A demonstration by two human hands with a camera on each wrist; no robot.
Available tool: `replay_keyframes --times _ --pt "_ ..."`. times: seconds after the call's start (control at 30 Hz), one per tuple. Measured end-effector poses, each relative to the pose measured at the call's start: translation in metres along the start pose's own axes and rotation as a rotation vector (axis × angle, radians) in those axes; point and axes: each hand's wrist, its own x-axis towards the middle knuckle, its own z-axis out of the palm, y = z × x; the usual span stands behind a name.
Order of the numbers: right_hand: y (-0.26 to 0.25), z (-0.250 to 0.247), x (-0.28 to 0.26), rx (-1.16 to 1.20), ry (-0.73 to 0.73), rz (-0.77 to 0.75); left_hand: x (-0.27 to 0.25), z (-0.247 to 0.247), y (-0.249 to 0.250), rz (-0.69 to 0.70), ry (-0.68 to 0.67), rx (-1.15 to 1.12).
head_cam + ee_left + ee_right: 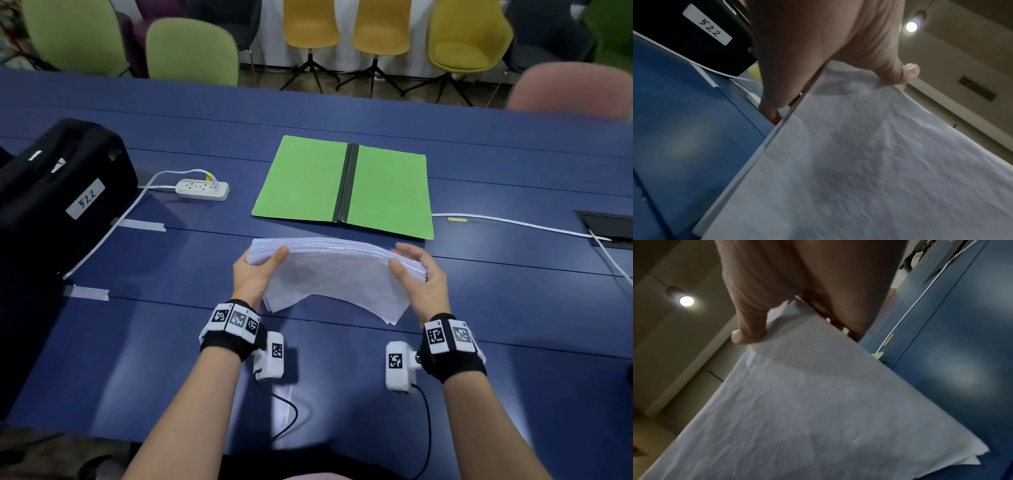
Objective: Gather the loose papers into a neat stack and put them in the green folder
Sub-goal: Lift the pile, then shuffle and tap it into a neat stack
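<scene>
A thick stack of white papers (335, 270) stands on its lower edge on the blue table (171, 342), leaning towards me and bowed in the middle. My left hand (255, 270) grips its left end, thumb on the near face. My right hand (416, 274) grips the right end the same way. The wrist views show the creased paper face (869, 154) (797, 402) with a thumb (898, 71) (748, 331) pressed on it. Some lower corners of the sheets (974, 456) stick out unevenly. The green folder (346, 185) lies open and flat just beyond the stack.
A black case (58, 185) with a "522" label stands at the left. A white power strip (202, 189) and its cable lie beside it. Another white cable (513, 224) runs right to a table hatch (609, 226). Chairs line the far edge.
</scene>
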Motion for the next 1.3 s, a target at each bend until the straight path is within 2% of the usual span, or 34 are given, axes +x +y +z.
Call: replay_keyframes --times 0.2,0.33,0.4,0.5,0.6,0.7,0.8,0.87,1.0,1.07,1.17,1.23,1.3 --pt "0.006 -0.008 -0.004 -0.077 -0.007 -0.090 0.003 -0.005 0.000 0.008 -0.069 0.036" --pt "0.012 -0.003 -0.004 -0.045 0.022 -0.015 0.006 -0.008 -0.001 0.002 -0.098 0.062" --pt "0.010 -0.003 -0.003 0.029 -0.013 0.031 0.011 -0.012 -0.003 -0.011 -0.127 0.128" --pt "0.007 -0.004 0.002 0.060 -0.137 0.117 0.014 -0.020 -0.003 -0.079 -0.229 0.234" --pt "0.001 0.002 0.006 0.044 -0.097 0.168 0.008 -0.015 0.006 -0.115 -0.319 0.227" --pt "-0.007 0.005 0.007 0.067 -0.021 0.035 -0.001 -0.005 0.016 -0.006 -0.197 0.223" --pt "-0.017 0.001 0.007 0.137 -0.002 -0.055 -0.006 -0.004 0.022 0.098 -0.170 0.187" --pt "-0.015 0.002 0.006 0.084 -0.028 -0.056 -0.006 -0.004 0.017 0.110 -0.157 0.196" --pt "0.003 0.009 -0.001 -0.016 -0.089 0.074 -0.006 -0.006 -0.002 0.049 -0.058 0.192" --pt "0.004 0.007 0.000 -0.046 -0.095 0.060 -0.006 -0.008 -0.004 0.034 -0.063 0.204" --pt "-0.004 -0.002 0.008 -0.263 -0.053 0.017 -0.009 -0.007 0.004 0.040 -0.073 0.260" --pt "-0.012 -0.011 0.015 -0.591 -0.048 -0.040 -0.008 -0.003 0.014 0.073 -0.053 0.296" --pt "-0.028 -0.016 0.016 -0.929 -0.112 -0.083 -0.009 0.004 0.028 0.150 -0.066 0.385"
